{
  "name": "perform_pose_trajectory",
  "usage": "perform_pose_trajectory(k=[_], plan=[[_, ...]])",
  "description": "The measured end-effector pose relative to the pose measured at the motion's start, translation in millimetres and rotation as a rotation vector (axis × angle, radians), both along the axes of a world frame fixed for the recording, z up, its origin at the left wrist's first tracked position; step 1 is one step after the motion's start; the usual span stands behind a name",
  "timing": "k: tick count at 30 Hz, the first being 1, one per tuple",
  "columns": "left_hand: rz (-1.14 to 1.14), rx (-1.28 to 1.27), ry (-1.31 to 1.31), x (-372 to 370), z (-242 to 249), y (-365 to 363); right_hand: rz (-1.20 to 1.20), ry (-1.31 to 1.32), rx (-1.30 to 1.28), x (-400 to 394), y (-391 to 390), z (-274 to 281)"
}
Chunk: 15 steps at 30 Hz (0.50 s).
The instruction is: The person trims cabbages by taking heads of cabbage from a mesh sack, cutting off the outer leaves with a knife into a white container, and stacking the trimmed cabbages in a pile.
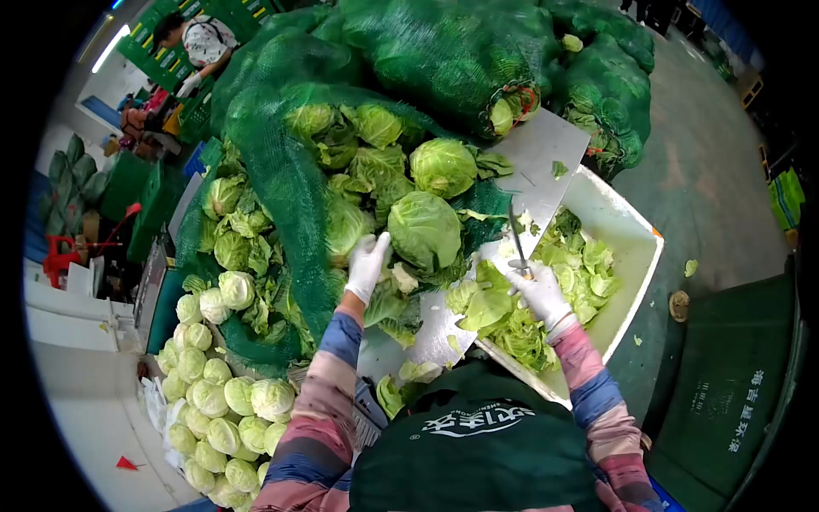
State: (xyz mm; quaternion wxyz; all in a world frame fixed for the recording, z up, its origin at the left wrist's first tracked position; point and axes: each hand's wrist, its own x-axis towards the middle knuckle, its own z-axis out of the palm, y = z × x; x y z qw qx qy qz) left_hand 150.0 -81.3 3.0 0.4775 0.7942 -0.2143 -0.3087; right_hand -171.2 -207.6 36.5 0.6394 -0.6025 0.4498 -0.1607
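Observation:
My left hand point(368, 266), in a white glove, is at the lower left edge of a large round green cabbage point(424, 230). Its fingers point forward, appear slightly apart and do not wrap round the cabbage. In my gloved right hand point(541, 293) is a knife point(517, 232), its blade pointing up and away from me. Below that hand, loose cut leaves point(589, 273) fill much of a white foam box point(633, 256). More untrimmed cabbages point(443, 168) lie around my left hand in an opened green net bag point(294, 205).
Trimmed pale cabbages point(223, 435) are heaped at lower left. Full green net sacks point(452, 51) stand at the back. A metal surface point(546, 158) lies beside the foam box, and a dark green bin point(725, 367) stands right. Another person point(200, 43) works at back left.

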Motion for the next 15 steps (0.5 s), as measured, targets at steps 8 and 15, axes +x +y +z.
perform_pose_trajectory(k=[8, 15], plan=[[-0.13, -0.229, 0.211, -30.3, -4.0, -41.8, 0.05, -0.024, -0.417, 62.6, -20.1, -21.0], [-0.001, -0.229, 0.205, -81.8, -22.2, -40.8, -0.009, 0.187, -0.435, 95.2, -51.2, -24.2]])
